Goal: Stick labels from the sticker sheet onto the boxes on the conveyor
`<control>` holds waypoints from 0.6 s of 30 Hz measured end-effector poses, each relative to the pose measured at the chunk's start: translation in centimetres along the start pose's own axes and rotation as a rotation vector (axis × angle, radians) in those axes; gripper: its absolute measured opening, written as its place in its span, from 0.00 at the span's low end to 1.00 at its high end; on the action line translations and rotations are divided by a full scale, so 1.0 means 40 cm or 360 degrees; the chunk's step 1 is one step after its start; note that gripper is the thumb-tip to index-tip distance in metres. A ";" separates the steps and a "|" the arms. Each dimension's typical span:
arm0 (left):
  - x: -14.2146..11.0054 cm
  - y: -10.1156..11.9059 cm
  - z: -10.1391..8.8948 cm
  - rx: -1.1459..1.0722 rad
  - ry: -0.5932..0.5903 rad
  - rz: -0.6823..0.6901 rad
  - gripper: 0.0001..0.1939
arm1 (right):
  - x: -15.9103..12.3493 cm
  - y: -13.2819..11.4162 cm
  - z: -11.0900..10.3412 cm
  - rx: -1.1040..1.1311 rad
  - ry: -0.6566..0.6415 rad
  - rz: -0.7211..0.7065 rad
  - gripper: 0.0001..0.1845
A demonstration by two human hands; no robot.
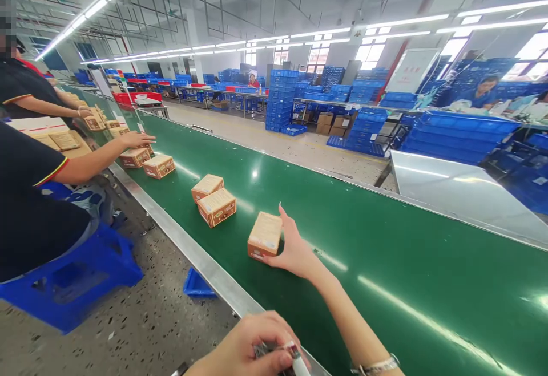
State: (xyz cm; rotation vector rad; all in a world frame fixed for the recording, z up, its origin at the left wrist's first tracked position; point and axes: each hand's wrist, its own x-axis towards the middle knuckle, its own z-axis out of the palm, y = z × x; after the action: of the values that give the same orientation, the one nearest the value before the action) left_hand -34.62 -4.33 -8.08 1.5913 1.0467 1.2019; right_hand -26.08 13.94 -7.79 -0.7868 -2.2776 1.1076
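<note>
On the green conveyor belt (342,216), my right hand (293,250) is curved round the right end of a small orange-brown cardboard box (265,232). The thumb touches its near side and a straight finger passes its far corner. The box rests flat on the belt. At the bottom of the view, my left hand (261,342) is closed on a small object with a white end (299,363); its clear or silvery part is mostly hidden by the fingers. Two similar boxes (217,206) touch each other further left on the belt.
A co-worker's hand (139,139) is over more boxes (159,166) up the belt. That person sits on a blue stool (81,279) to the left. A metal rail (201,270) edges the belt; a metal table (466,188) and blue crates (462,136) stand beyond.
</note>
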 end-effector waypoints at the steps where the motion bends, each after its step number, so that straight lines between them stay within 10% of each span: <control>1: 0.002 0.006 -0.005 0.0043 0.0042 0.0070 0.23 | -0.030 0.008 -0.023 0.0038 -0.0049 -0.0025 0.67; 8: 0.019 0.012 -0.021 0.0568 -0.0098 0.0017 0.08 | -0.254 0.004 -0.172 0.0284 0.0003 0.0326 0.50; 11: 0.028 0.000 -0.004 0.0652 -0.0237 0.0083 0.07 | -0.272 -0.018 -0.155 0.0634 0.0504 0.0543 0.26; 18: 0.038 0.019 0.035 0.0834 -0.0256 0.0229 0.09 | -0.256 -0.051 -0.044 0.1334 0.1069 0.0914 0.29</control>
State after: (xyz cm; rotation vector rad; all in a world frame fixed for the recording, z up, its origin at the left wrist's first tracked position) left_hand -32.88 -3.32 -7.20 2.1586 1.2213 0.9104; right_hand -18.20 6.92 -6.89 -1.2109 -0.9078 1.5592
